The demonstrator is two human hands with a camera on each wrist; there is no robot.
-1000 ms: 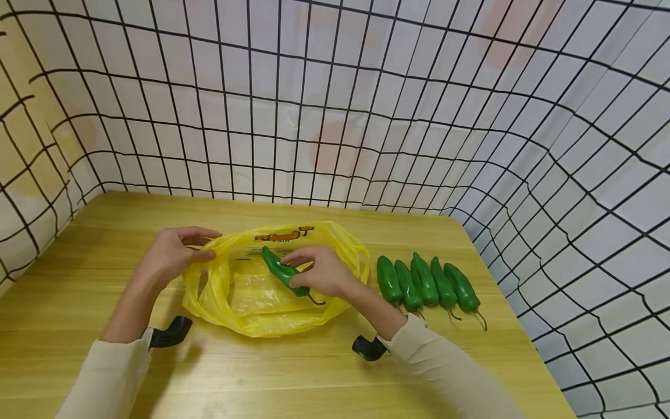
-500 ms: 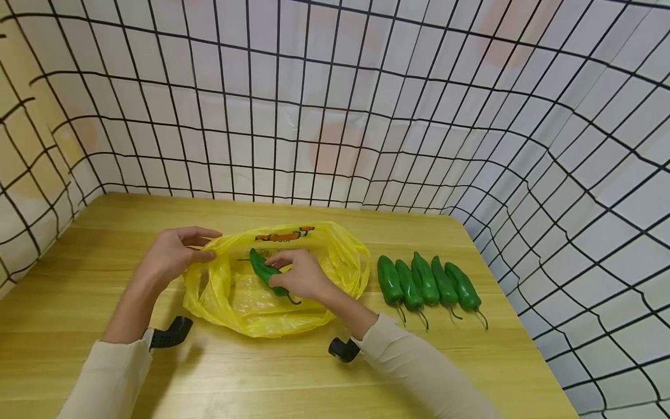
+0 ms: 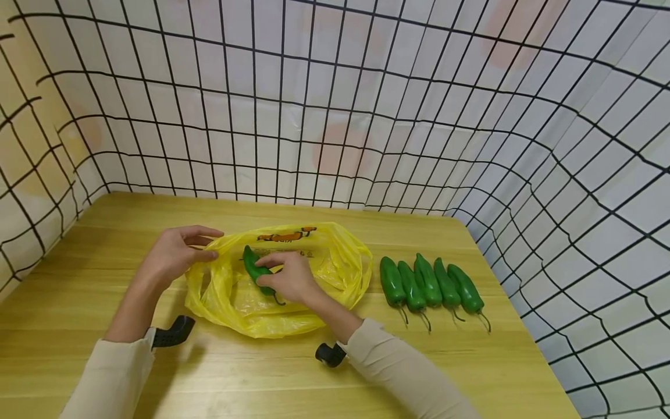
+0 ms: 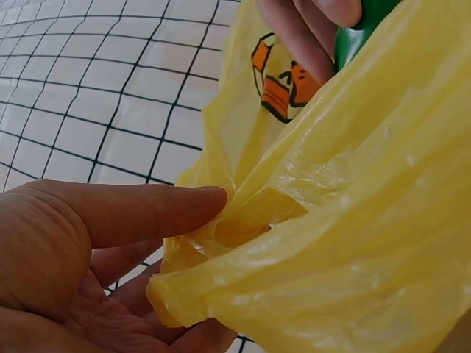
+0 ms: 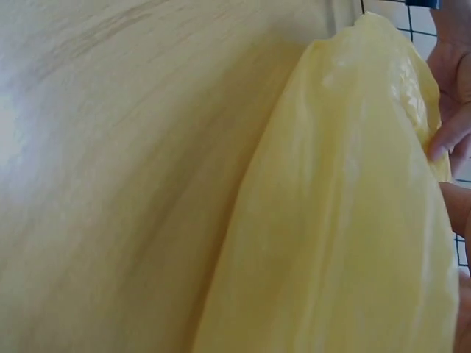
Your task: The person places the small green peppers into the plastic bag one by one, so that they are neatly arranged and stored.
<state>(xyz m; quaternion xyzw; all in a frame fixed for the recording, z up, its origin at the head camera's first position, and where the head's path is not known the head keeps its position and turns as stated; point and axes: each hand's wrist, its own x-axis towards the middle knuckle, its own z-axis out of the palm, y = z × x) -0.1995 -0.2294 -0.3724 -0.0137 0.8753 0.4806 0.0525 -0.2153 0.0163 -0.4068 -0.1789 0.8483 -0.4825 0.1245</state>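
A yellow plastic bag (image 3: 293, 302) lies open on the wooden table (image 3: 104, 256). My left hand (image 3: 175, 256) pinches the bag's left rim (image 4: 221, 220) between thumb and fingers, holding the mouth open. My right hand (image 3: 288, 279) grips a green pepper (image 3: 252, 267) inside the bag's mouth. The pepper's tip (image 4: 360, 29) shows at the top of the left wrist view, beside the right hand's fingers (image 4: 309, 22). The right wrist view shows mostly the bag's yellow side (image 5: 346, 220) and the tabletop.
Several green peppers (image 3: 429, 285) lie side by side on the table right of the bag, stems toward me. A white curtain with a black grid (image 3: 366, 116) walls in the table at the back and on both sides.
My right hand has carried the pepper leftward and deeper into the bag's mouth. The left hand has kept its hold on the bag's rim.
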